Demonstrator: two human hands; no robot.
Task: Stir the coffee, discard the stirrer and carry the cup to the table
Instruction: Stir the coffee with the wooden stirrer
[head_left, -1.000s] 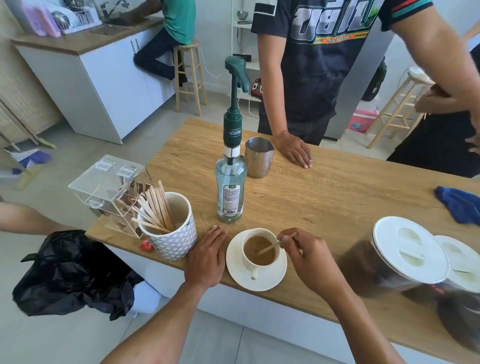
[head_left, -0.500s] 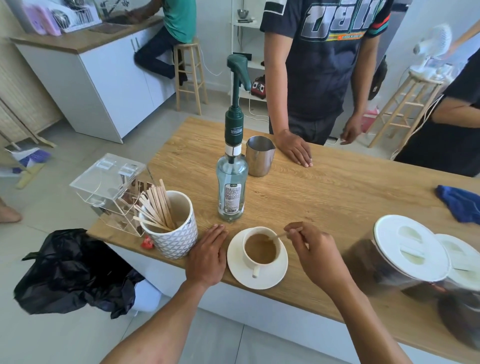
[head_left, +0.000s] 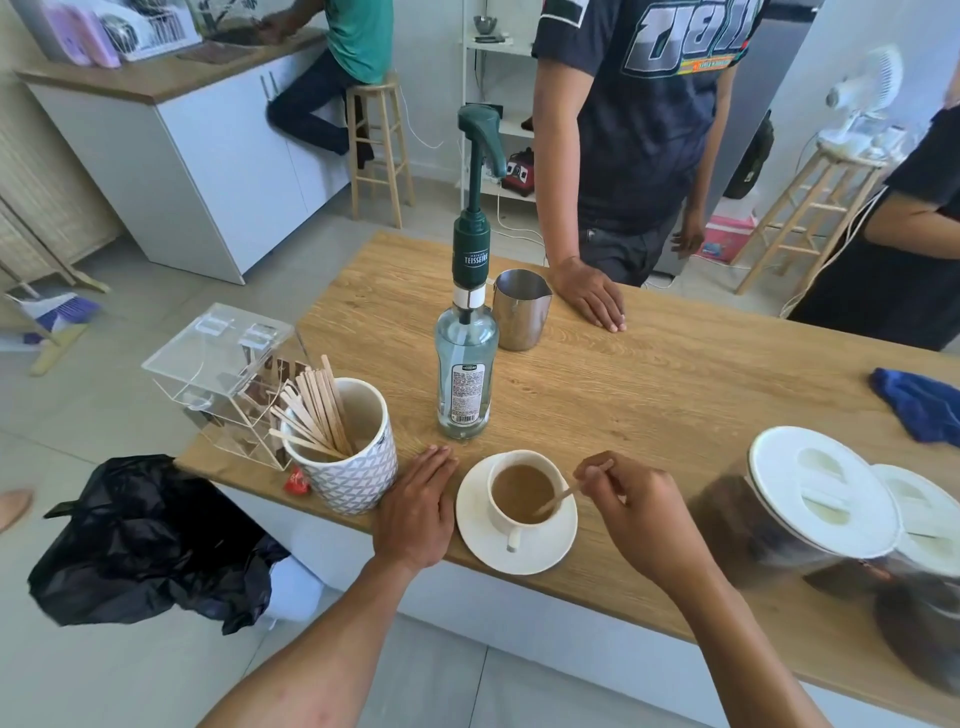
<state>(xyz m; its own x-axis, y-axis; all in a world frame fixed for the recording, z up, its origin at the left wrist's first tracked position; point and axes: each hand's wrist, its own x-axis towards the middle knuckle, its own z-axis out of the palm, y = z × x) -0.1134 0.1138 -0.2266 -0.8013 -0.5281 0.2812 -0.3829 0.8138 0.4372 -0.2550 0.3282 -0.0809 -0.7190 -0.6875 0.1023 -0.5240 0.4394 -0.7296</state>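
Note:
A white cup (head_left: 523, 525) of light brown coffee stands on a white saucer (head_left: 540, 556) near the front edge of the wooden counter (head_left: 649, 395). My right hand (head_left: 631, 512) pinches a thin wooden stirrer (head_left: 556, 502), whose lower end dips into the coffee at the cup's right side. My left hand (head_left: 418, 506) lies flat on the counter just left of the saucer, fingers straight.
A patterned mug (head_left: 353, 475) of spare stirrers and a clear acrylic box (head_left: 218, 364) stand left. Behind the cup are a syrup pump bottle (head_left: 466, 364) and steel pitcher (head_left: 521, 317). Lidded jars (head_left: 810, 514) sit right. A black bin bag (head_left: 145, 540) hangs below left. Another person's hand (head_left: 592, 301) rests on the counter.
The stirrer's tip has swung around inside the cup, from the left middle to the right side. My right hand shifted slightly with it. My left hand stayed put.

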